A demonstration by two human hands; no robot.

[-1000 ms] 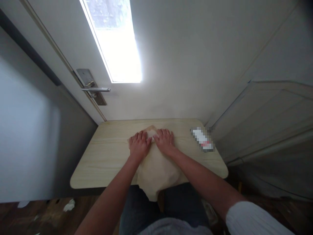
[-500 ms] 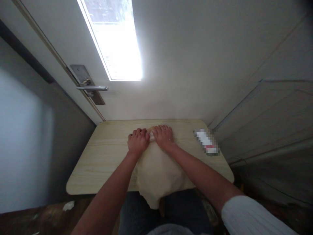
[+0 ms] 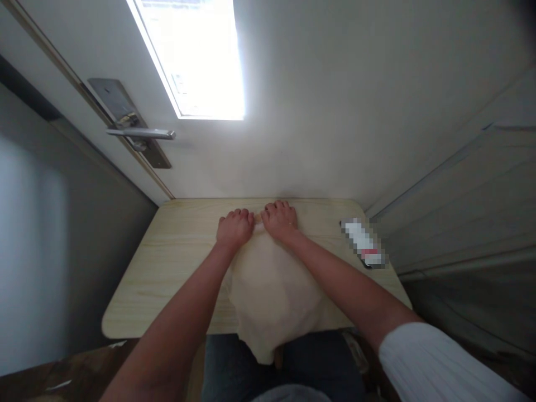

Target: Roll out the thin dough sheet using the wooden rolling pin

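A thin, soft cream-coloured sheet (image 3: 268, 285) lies on the light wood-grain table (image 3: 167, 268), its lower end hanging over the near edge in a point. I cannot tell whether it is cloth or rolled-out dough. At its far end my left hand (image 3: 237, 228) has its fingers curled over the sheet's edge. Beside it my right hand (image 3: 280, 220) is curled over the same edge, with a small gap between the thumbs. In that gap shows a bit of something tan (image 3: 258, 218), mostly hidden by the hands.
A phone-like object (image 3: 363, 243), blurred out by pixels, lies at the table's right side. Behind the table stands a pale door with a bright window (image 3: 205, 61) and a metal lever handle (image 3: 142, 133). Walls or panels close in on both sides.
Both hands have moved slightly farther away, towards the table's back edge, still on the sheet's far end. The camera view has shifted a little.
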